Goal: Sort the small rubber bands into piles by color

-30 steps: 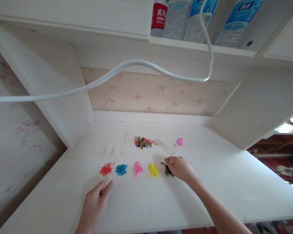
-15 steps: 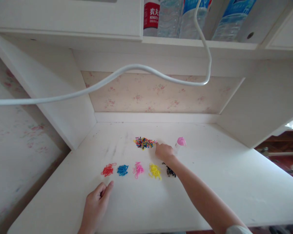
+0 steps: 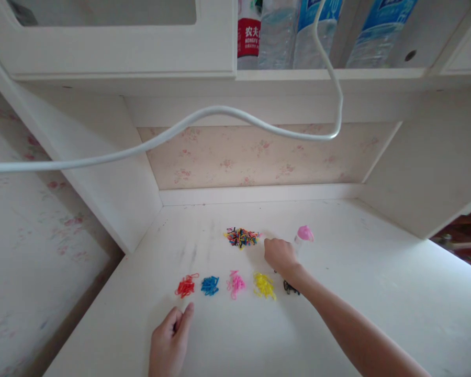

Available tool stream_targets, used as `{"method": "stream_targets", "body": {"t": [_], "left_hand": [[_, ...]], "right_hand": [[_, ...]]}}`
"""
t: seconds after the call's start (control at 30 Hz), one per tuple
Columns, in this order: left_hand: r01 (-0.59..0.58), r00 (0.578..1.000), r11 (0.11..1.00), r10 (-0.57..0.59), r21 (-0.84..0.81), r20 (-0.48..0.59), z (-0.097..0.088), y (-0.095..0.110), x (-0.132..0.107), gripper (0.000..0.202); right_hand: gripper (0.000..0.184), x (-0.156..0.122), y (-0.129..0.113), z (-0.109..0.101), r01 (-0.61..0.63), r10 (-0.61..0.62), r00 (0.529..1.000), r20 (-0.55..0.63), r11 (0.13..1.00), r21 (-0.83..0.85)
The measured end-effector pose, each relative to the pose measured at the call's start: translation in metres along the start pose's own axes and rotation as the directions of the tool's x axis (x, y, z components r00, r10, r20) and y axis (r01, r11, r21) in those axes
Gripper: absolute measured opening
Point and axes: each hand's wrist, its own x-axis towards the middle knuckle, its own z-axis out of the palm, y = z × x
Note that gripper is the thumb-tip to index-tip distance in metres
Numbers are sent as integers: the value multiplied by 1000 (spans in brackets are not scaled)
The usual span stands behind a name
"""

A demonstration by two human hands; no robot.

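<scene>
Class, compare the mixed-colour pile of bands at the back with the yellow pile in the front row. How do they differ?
The mixed pile holds many colours; the yellow pile only one. The mixed pile looks larger than the yellow pile. The mixed pile lies alone farther back, near the right hand; the yellow pile sits in a row between the pink pile and black pile. Both are loose heaps on the desk.

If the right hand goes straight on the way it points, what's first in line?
Probably the mixed-colour band pile, just up-left of the right hand; depth is unclear.
</scene>
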Motion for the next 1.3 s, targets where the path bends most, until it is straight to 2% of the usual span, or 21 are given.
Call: {"method": "stream_targets", "body": {"t": [0.23, 0.33, 0.4, 0.5, 0.57, 0.63, 0.7, 0.77, 0.87, 0.97, 1.13, 1.3], "left_hand": [[-33, 999, 998, 32, 45, 27, 1, 3, 0, 49], [-42, 999, 994, 40, 101, 17, 1, 7, 0, 49], [-70, 998, 986, 69, 152, 11, 2, 7, -1, 48], [-159, 986, 956, 164, 245, 1, 5, 4, -4, 47], [-234, 970, 925, 243, 300, 6, 8, 5, -5, 45], [-325, 944, 887, 325, 329, 56, 11, 13, -5, 43], [-418, 909, 842, 390, 341, 150, 16, 31, 1, 37], [-484, 874, 799, 422, 357, 240, 23, 57, 11, 31], [-541, 839, 738, 443, 403, 316, 43, 97, 37, 24], [-529, 845, 658, 349, 536, 405, 69, 121, 66, 21], [-511, 856, 610, 302, 605, 420, 104, 124, 99, 27], [-526, 850, 580, 326, 623, 414, 117, 120, 113, 32]], "right_hand": [[39, -61, 36, 12, -58, 62, 997, -52, 996, 73], [39, -80, 49, 18, -66, 69, 997, -38, 994, 88], [38, -88, 57, 24, -87, 98, 992, -78, 987, 133], [40, -102, 73, 42, -146, 206, 957, -203, 950, 276], [42, -112, 85, 60, -184, 284, 930, -235, 909, 373], [42, -121, 97, 79, -219, 342, 920, -189, 852, 476], [42, -127, 104, 93, -232, 364, 923, -124, 785, 574], [43, -129, 108, 100, -231, 360, 929, -82, 740, 632], [42, -125, 108, 99, -230, 335, 941, -44, 732, 642], [41, -118, 108, 94, -243, 331, 943, -25, 737, 631], [44, -115, 111, 96, -251, 344, 939, -19, 720, 647], [41, -114, 112, 99, -268, 349, 937, 0, 719, 641]]}}
